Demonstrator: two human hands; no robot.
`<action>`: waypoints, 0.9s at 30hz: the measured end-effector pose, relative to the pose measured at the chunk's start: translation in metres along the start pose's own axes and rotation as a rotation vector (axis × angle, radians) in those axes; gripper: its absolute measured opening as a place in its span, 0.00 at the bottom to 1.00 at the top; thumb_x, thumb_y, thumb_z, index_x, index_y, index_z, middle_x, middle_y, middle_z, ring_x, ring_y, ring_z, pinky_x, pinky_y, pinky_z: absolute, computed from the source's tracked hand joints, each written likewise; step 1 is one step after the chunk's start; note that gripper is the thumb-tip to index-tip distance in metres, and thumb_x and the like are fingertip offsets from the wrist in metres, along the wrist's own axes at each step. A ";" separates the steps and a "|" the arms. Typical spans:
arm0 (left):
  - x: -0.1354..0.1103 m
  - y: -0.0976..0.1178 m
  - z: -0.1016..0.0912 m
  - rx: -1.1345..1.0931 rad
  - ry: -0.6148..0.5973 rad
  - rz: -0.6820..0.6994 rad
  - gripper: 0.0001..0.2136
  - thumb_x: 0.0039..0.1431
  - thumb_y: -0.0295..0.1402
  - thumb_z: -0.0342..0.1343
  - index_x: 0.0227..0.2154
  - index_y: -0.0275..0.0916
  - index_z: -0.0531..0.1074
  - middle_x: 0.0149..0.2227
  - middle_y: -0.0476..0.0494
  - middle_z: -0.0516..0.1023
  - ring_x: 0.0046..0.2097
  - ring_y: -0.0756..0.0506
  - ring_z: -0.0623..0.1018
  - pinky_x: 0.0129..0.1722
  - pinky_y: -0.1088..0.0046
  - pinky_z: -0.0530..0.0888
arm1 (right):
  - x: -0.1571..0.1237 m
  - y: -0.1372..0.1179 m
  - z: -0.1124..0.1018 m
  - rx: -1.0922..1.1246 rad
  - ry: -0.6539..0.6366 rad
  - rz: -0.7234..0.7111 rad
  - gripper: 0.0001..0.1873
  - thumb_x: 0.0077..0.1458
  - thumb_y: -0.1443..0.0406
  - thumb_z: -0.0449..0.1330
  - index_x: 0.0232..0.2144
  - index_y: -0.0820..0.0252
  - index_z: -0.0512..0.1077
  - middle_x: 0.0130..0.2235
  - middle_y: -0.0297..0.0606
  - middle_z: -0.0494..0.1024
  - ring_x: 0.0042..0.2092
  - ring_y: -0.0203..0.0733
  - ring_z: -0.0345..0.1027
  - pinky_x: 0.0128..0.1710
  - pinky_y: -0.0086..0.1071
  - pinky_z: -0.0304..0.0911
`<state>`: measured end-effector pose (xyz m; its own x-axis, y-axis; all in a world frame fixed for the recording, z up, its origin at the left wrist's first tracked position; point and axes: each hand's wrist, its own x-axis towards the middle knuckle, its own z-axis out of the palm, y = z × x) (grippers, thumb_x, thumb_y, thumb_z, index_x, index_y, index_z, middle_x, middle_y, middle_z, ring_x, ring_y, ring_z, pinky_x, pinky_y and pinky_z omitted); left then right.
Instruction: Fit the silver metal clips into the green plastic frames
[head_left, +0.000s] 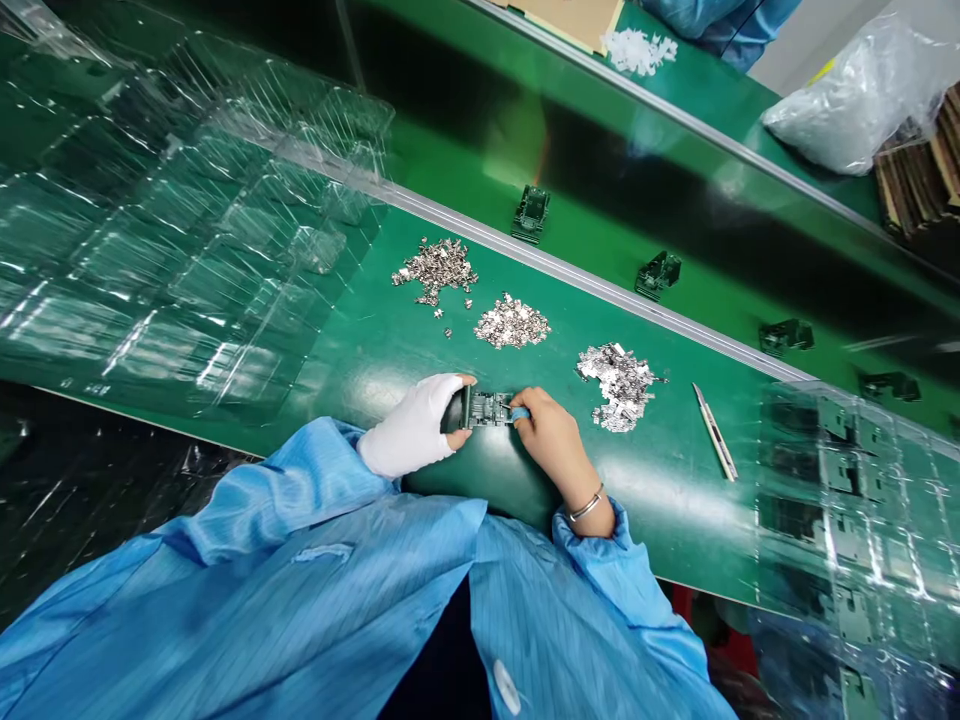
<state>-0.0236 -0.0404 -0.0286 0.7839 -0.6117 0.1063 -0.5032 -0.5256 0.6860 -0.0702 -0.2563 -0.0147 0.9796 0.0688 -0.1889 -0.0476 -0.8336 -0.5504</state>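
My left hand (414, 428), in a white fingerless glove, is closed round the left end of a small dark green plastic part (486, 408) held over the green bench. My right hand (551, 438), bare with a blue finger cot, pinches at the part's right end; what sits under its fingertips is too small to make out. Three heaps of small silver metal pieces lie just beyond the hands: a left heap (436, 268), a middle heap (512, 323) and a right heap (619, 382).
Stacked clear plastic trays (172, 220) cover the bench at left. More clear trays holding dark parts (847, 520) lie at right. Tweezers (715, 432) rest beside the right heap. Several dark green parts (531, 212) ride the conveyor belt beyond a metal rail. A plastic bag (855, 95) sits far right.
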 end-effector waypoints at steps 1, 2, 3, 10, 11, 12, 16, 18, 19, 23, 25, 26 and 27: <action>0.000 0.000 0.000 -0.002 0.001 0.000 0.25 0.48 0.29 0.56 0.51 0.36 0.60 0.51 0.36 0.70 0.53 0.38 0.71 0.54 0.59 0.70 | 0.000 0.002 -0.001 0.039 -0.001 -0.013 0.13 0.52 0.73 0.51 0.37 0.56 0.69 0.38 0.36 0.73 0.39 0.41 0.67 0.36 0.30 0.59; 0.000 0.000 0.000 -0.004 0.001 -0.002 0.25 0.48 0.29 0.56 0.51 0.36 0.60 0.51 0.36 0.70 0.53 0.38 0.72 0.54 0.59 0.70 | -0.001 0.004 -0.002 0.084 -0.009 -0.032 0.12 0.52 0.73 0.51 0.36 0.56 0.69 0.37 0.35 0.73 0.38 0.40 0.67 0.36 0.30 0.59; 0.000 -0.001 0.000 -0.005 0.000 -0.004 0.25 0.48 0.29 0.56 0.51 0.36 0.61 0.51 0.36 0.70 0.53 0.38 0.72 0.54 0.59 0.70 | -0.002 0.006 -0.004 0.124 -0.025 -0.052 0.11 0.52 0.73 0.51 0.35 0.56 0.69 0.36 0.34 0.73 0.36 0.39 0.66 0.35 0.29 0.59; -0.002 -0.003 0.000 0.000 -0.014 0.004 0.25 0.50 0.30 0.55 0.52 0.36 0.60 0.52 0.36 0.70 0.54 0.39 0.71 0.55 0.59 0.69 | -0.005 -0.002 -0.007 0.008 -0.102 -0.039 0.13 0.51 0.74 0.51 0.36 0.55 0.69 0.38 0.35 0.74 0.39 0.41 0.67 0.36 0.30 0.58; -0.002 -0.003 0.000 0.000 -0.013 0.009 0.24 0.51 0.30 0.55 0.53 0.36 0.60 0.52 0.36 0.70 0.54 0.39 0.71 0.55 0.59 0.69 | -0.006 -0.004 -0.006 -0.006 -0.107 -0.030 0.13 0.50 0.74 0.51 0.36 0.55 0.69 0.38 0.36 0.74 0.39 0.41 0.67 0.36 0.30 0.58; -0.002 -0.004 0.000 0.000 -0.011 0.013 0.24 0.51 0.31 0.55 0.53 0.35 0.60 0.52 0.36 0.70 0.54 0.39 0.71 0.55 0.59 0.69 | -0.006 -0.005 -0.005 -0.009 -0.104 -0.021 0.13 0.50 0.74 0.51 0.36 0.55 0.69 0.38 0.36 0.74 0.39 0.42 0.67 0.35 0.30 0.58; -0.003 -0.004 0.001 0.023 0.015 0.050 0.24 0.51 0.33 0.55 0.52 0.36 0.63 0.52 0.36 0.70 0.54 0.38 0.71 0.54 0.57 0.69 | -0.006 0.002 -0.003 0.103 -0.077 -0.037 0.12 0.51 0.74 0.52 0.34 0.55 0.70 0.37 0.33 0.74 0.36 0.39 0.67 0.34 0.29 0.57; -0.004 -0.003 0.002 0.042 0.024 0.067 0.23 0.50 0.34 0.56 0.51 0.36 0.64 0.52 0.35 0.71 0.53 0.37 0.72 0.54 0.56 0.69 | -0.007 0.007 -0.002 0.143 -0.064 -0.055 0.12 0.51 0.74 0.52 0.34 0.55 0.70 0.36 0.32 0.74 0.35 0.38 0.67 0.33 0.28 0.57; -0.004 -0.003 0.002 0.050 0.026 0.068 0.23 0.50 0.34 0.56 0.51 0.36 0.64 0.52 0.35 0.71 0.53 0.37 0.72 0.54 0.55 0.69 | -0.007 0.008 -0.002 0.143 -0.056 -0.057 0.12 0.51 0.73 0.52 0.35 0.55 0.70 0.36 0.32 0.75 0.35 0.38 0.67 0.33 0.28 0.57; -0.005 -0.001 0.003 0.065 0.029 0.055 0.23 0.50 0.34 0.56 0.51 0.36 0.64 0.51 0.35 0.71 0.53 0.37 0.72 0.54 0.56 0.69 | -0.008 0.007 0.000 0.105 -0.045 -0.054 0.12 0.51 0.73 0.51 0.35 0.55 0.69 0.38 0.33 0.75 0.37 0.39 0.67 0.35 0.29 0.58; -0.005 -0.001 0.002 0.065 0.029 0.050 0.23 0.51 0.35 0.56 0.51 0.36 0.64 0.51 0.35 0.71 0.53 0.37 0.72 0.53 0.56 0.69 | -0.009 0.002 0.000 0.073 -0.048 -0.040 0.12 0.51 0.73 0.51 0.35 0.55 0.69 0.39 0.34 0.75 0.38 0.40 0.68 0.36 0.30 0.58; -0.005 -0.002 0.002 0.061 0.025 0.046 0.24 0.51 0.35 0.56 0.52 0.36 0.64 0.51 0.35 0.71 0.53 0.37 0.72 0.53 0.56 0.69 | -0.009 -0.001 0.001 0.050 -0.051 -0.029 0.12 0.51 0.73 0.51 0.35 0.55 0.69 0.39 0.34 0.75 0.39 0.41 0.68 0.36 0.30 0.58; -0.005 -0.002 0.002 0.056 0.021 0.041 0.24 0.51 0.35 0.56 0.52 0.36 0.63 0.51 0.35 0.71 0.53 0.37 0.72 0.53 0.57 0.69 | -0.009 -0.004 0.001 0.024 -0.054 -0.016 0.12 0.52 0.73 0.51 0.36 0.55 0.69 0.39 0.35 0.76 0.40 0.42 0.68 0.36 0.30 0.59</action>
<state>-0.0270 -0.0376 -0.0319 0.7693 -0.6213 0.1490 -0.5541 -0.5327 0.6397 -0.0795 -0.2534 -0.0118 0.9683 0.1122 -0.2230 -0.0372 -0.8186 -0.5731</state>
